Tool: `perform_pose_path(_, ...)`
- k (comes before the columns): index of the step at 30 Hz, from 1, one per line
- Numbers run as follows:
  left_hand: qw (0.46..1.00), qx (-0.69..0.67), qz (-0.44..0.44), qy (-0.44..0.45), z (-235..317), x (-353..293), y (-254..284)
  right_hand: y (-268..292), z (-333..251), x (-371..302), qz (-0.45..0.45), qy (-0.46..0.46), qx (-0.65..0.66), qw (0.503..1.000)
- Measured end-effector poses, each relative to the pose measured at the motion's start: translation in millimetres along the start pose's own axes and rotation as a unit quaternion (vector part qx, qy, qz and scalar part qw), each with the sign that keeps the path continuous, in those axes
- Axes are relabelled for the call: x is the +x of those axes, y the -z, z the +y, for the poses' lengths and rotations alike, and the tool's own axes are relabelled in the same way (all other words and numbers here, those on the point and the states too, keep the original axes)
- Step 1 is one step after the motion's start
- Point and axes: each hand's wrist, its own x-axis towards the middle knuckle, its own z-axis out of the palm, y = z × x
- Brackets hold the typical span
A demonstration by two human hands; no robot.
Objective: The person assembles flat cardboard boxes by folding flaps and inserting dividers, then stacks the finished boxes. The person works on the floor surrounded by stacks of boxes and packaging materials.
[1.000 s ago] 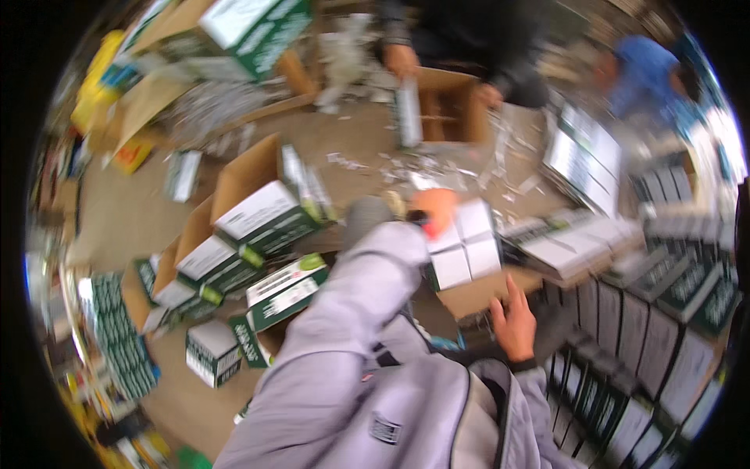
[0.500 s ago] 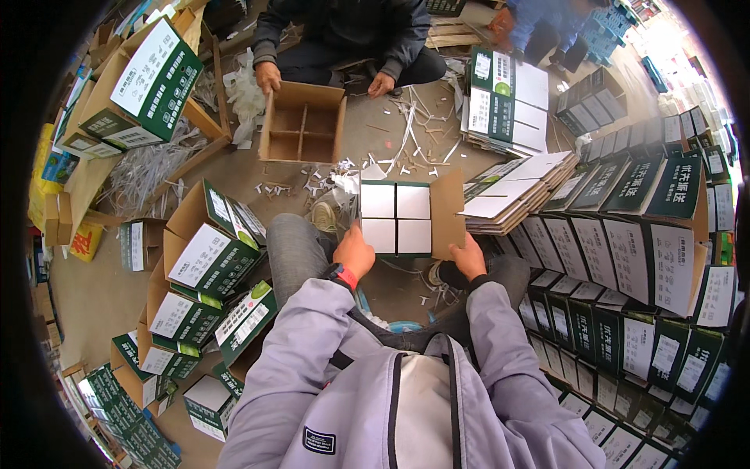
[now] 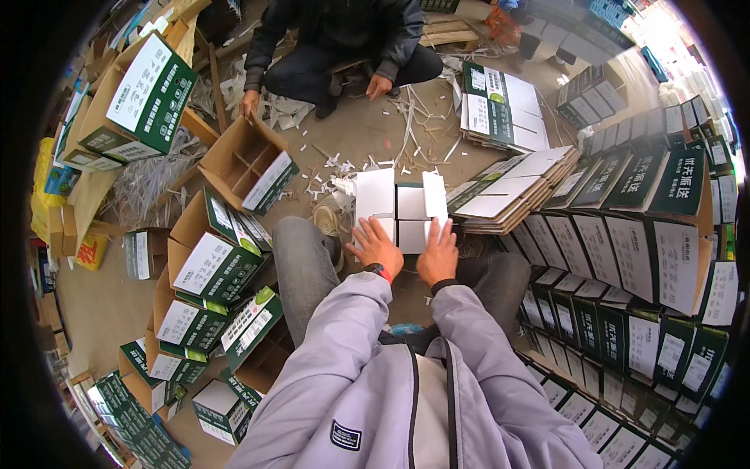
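Between my knees is a carton with white panels parted by dark green gaps. My left hand lies on its left white flap, fingers spread. My right hand is also open, its fingers stretched out against the right white flap. Neither hand grips anything. The carton's near side is partly hidden by my hands. Across from me, a person in a dark jacket holds an open brown carton with crossed dividers inside, tilted, by one hand; their other hand holds nothing I can see.
Flat white and green cartons lie stacked to my right, with another flat stack beyond. Rows of green and white cartons stand at far right. Open cartons crowd my left. Paper scraps litter the floor.
My hands have moved from the carton's sides onto its near flaps. The brown flap at its right no longer shows; white flaps do. The other person's divided carton has swung left and tilted.
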Motion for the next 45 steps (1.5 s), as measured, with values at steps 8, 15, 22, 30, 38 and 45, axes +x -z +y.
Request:
perform_pose_path(8,0.972,-0.234,0.006,-0.01,-45,65,-31,-3,14,54,-0.068,-0.034,0.175,0.982)
perform_pose_path(15,0.919,-0.393,-0.012,0.027,-52,97,-77,-49,37,110,-0.037,-0.162,0.317,0.934)
perform_pose_path(22,0.933,-0.359,0.014,0.034,-19,94,-72,-105,23,117,-0.036,-0.123,0.285,0.95)
perform_pose_path(30,0.968,-0.243,0.043,0.053,17,94,-93,-105,-15,121,-0.015,-0.147,0.205,0.967)
perform_pose_path(38,0.972,-0.217,0.02,-0.087,7,99,-112,-131,-8,121,0.037,-0.034,0.294,0.955)
perform_pose_path(45,0.974,-0.094,-0.042,-0.201,-22,142,-117,-149,28,142,-0.043,0.029,0.193,0.98)
